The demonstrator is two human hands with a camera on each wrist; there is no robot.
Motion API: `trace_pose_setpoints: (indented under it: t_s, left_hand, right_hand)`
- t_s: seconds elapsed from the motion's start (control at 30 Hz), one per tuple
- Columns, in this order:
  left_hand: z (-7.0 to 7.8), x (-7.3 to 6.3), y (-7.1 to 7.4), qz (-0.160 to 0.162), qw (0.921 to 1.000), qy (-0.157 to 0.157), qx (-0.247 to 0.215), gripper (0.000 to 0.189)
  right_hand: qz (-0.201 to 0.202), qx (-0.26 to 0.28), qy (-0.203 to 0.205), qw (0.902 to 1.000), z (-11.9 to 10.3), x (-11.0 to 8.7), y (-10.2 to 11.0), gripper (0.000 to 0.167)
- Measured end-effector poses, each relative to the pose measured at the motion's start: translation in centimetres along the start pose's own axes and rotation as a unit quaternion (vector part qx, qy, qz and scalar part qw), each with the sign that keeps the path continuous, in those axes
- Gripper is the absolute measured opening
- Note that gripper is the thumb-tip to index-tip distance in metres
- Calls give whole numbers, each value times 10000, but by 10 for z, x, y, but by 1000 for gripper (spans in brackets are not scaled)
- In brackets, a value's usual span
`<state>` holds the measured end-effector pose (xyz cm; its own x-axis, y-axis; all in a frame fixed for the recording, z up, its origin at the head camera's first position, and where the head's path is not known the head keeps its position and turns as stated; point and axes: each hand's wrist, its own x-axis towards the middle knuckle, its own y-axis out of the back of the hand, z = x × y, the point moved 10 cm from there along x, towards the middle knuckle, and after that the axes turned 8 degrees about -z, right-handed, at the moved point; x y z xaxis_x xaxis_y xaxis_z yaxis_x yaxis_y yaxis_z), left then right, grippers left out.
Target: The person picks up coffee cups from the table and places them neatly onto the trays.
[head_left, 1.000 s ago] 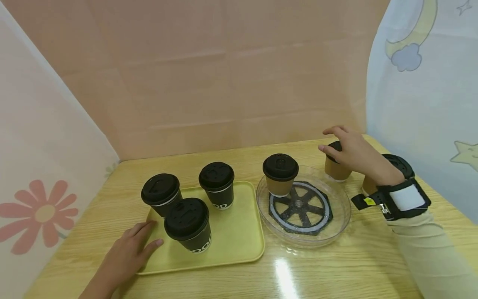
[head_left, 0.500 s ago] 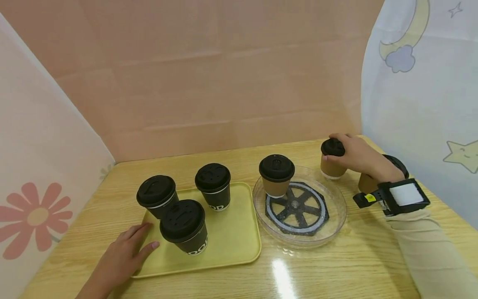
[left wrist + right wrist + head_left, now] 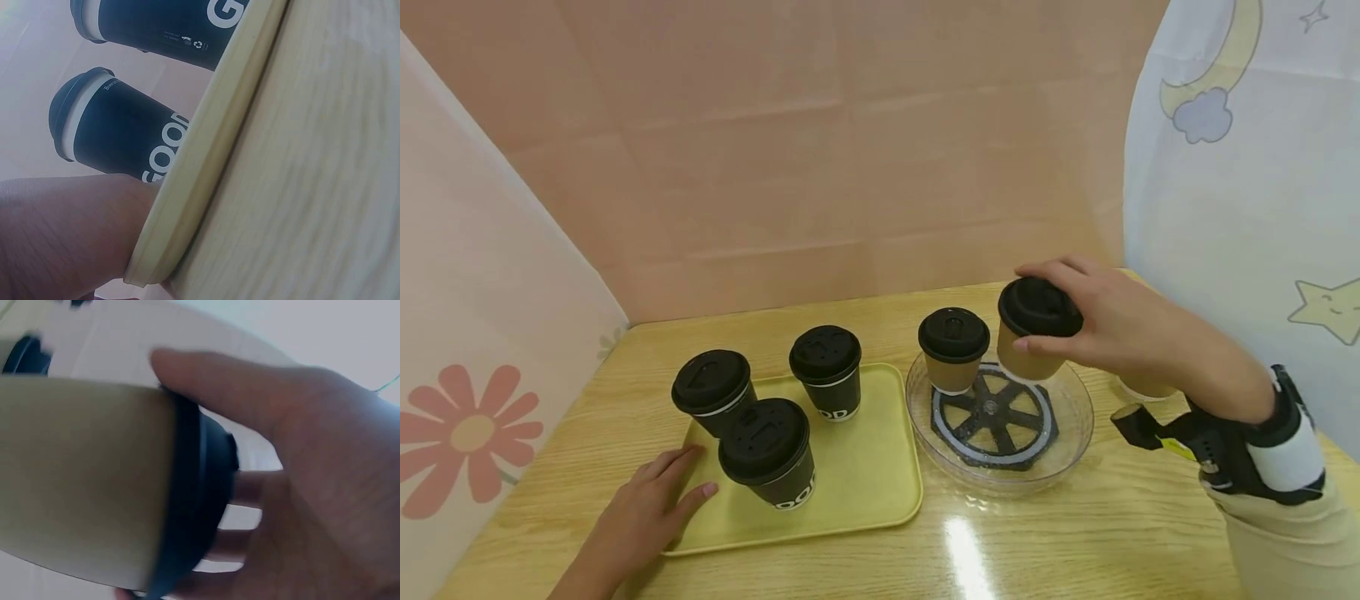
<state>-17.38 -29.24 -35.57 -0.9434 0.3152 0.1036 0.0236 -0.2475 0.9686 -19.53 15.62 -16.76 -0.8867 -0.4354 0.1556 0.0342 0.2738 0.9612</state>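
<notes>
My right hand [image 3: 1101, 321] grips a brown paper coffee cup [image 3: 1028, 358] by its black lid, thumb on the near side. The cup hangs slightly tilted over the back right of a clear round dish [image 3: 1078, 442]. Its brown side [image 3: 87, 481] fills much of the right wrist view. Another lidded brown cup [image 3: 952, 372] stands inside the dish at the back left. My left hand [image 3: 643, 508] rests at the left edge of a yellow tray [image 3: 865, 475], thumb over the tray. Close to that hand stands a black lidded cup [image 3: 771, 454].
Two more black cups stand farther back, a left one [image 3: 715, 392] and a middle one [image 3: 827, 367]. Behind my right wrist a brown cup [image 3: 1146, 388] is mostly hidden. A black wheel-shaped piece [image 3: 990, 408] lies in the dish. Cloth walls [image 3: 737, 167] border the table.
My right hand has closed on the back right brown cup, lifted it off the table and carried it left over the dish. The left hand has stayed at the tray's edge.
</notes>
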Motion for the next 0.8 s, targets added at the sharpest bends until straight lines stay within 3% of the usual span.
trace_pose_setpoints:
  t_s: [0.1, 0.33, 0.8]
  left_hand:
    - [0, 0, 0, -28, 10000, 49, -13, 53]
    - [1, 2, -1, -21, 10000, 53, -79, 53]
    - [0, 3, -1, 97, 9999, -46, -58, 53]
  right_hand:
    - [-438, 37, 248, 9987, -23, -3, -15, 78]
    - [-1358, 77, 98, 9907, -50, -1, -56, 80]
    - [-1651, -235, 279, 9856, -64, 12, -93, 71]
